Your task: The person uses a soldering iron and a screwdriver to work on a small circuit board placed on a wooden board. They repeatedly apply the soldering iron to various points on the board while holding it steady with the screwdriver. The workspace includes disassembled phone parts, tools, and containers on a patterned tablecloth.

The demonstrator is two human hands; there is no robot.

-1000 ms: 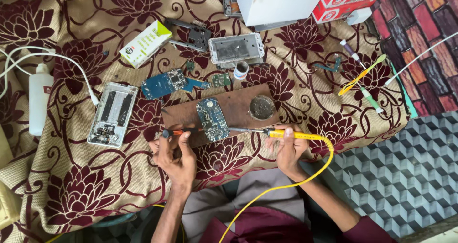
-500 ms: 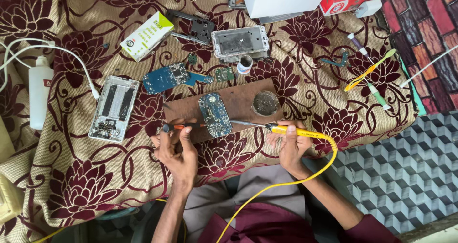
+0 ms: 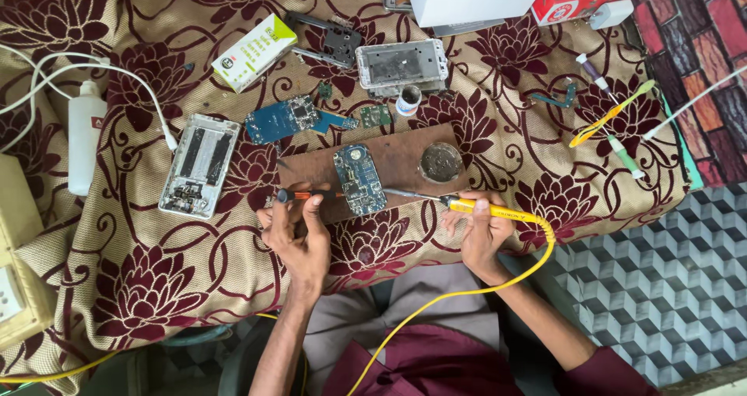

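Note:
A blue phone circuit board [image 3: 359, 179] lies on a brown wooden board [image 3: 389, 162] on the flowered cloth. My right hand [image 3: 478, 233] grips a yellow soldering iron [image 3: 467, 204], whose metal tip reaches the circuit board's right edge. My left hand [image 3: 298, 236] holds a small screwdriver [image 3: 307, 196] with a black and orange handle, pointing at the board's left edge. A round tin of dark paste [image 3: 440, 162] sits on the wooden board to the right.
A larger blue circuit board [image 3: 289, 118], an opened phone body [image 3: 199, 165], a phone frame [image 3: 401, 63], a white bottle [image 3: 84, 135], a green-white box [image 3: 254, 51] and tweezers and small tools [image 3: 611, 124] lie around. The yellow cable [image 3: 467, 287] loops over my lap.
The view shifted slightly. Both hands stay at the circuit board, with the screwdriver and iron tip held close to it.

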